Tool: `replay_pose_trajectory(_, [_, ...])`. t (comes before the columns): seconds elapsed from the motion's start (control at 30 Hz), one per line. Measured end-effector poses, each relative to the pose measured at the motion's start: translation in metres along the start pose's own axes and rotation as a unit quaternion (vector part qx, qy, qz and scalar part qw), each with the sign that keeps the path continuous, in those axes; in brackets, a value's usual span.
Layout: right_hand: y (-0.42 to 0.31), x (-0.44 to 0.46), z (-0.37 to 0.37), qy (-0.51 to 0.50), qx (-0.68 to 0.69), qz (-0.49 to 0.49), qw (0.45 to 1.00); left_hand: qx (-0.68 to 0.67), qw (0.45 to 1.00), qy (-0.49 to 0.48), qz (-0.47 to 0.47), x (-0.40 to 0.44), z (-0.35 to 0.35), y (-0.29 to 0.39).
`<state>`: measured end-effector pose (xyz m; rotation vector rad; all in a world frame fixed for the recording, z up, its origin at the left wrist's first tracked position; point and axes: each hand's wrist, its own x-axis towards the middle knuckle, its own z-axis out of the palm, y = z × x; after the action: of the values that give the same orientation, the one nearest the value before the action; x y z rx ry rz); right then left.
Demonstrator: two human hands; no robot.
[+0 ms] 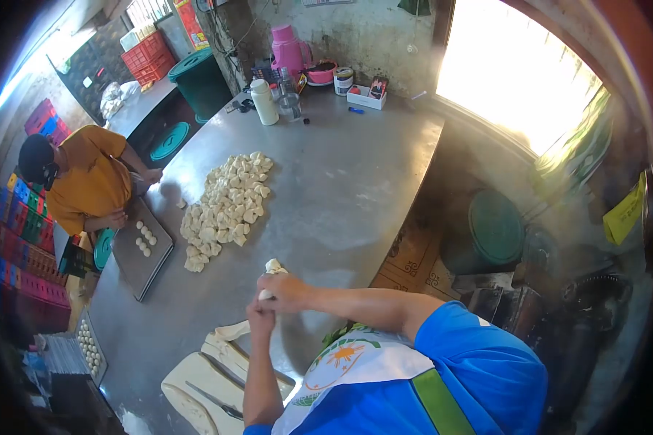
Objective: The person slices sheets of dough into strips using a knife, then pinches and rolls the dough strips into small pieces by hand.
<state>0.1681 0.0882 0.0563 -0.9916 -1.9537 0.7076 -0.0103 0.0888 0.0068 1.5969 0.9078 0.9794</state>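
My left hand (260, 310) and my right hand (286, 291) are close together above the metal table, both closed on one piece of pale dough (274, 266) that pokes out past the fingers. Beyond them on the table lies a large pile of dough pieces (228, 203). Thick flat strips of dough (189, 395) rest near my left forearm, and a dark knife or scraper (214, 399) lies on them.
Across the table (326, 174), a person in an orange shirt (94, 177) stands at a tray (141, 250) with dough balls. Another tray (91, 348) sits at the left edge. Bottles (264, 101), a pink jug (286, 51) and a white box (366, 98) stand at the back.
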Motion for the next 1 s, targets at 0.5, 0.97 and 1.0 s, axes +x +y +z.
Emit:
replay_pose_trajectory(0.5, [0.009, -0.005, 0.021, -0.174, 0.049, 0.041, 0.983, 0.116, 0.982, 0.08, 0.127, -0.017, 0.002, 0.03])
replay_pose_trajectory(0.97, [0.03, -0.014, 0.022, -0.089, -0.122, 0.049, 0.987, 0.279, 0.957, 0.036, -0.068, -0.041, -0.016, -0.012])
replay_pose_trajectory(1.0, [0.03, -0.004, 0.026, -0.085, -0.127, 0.047, 0.987, 0.159, 0.987, 0.026, -0.025, -0.036, -0.013, -0.01])
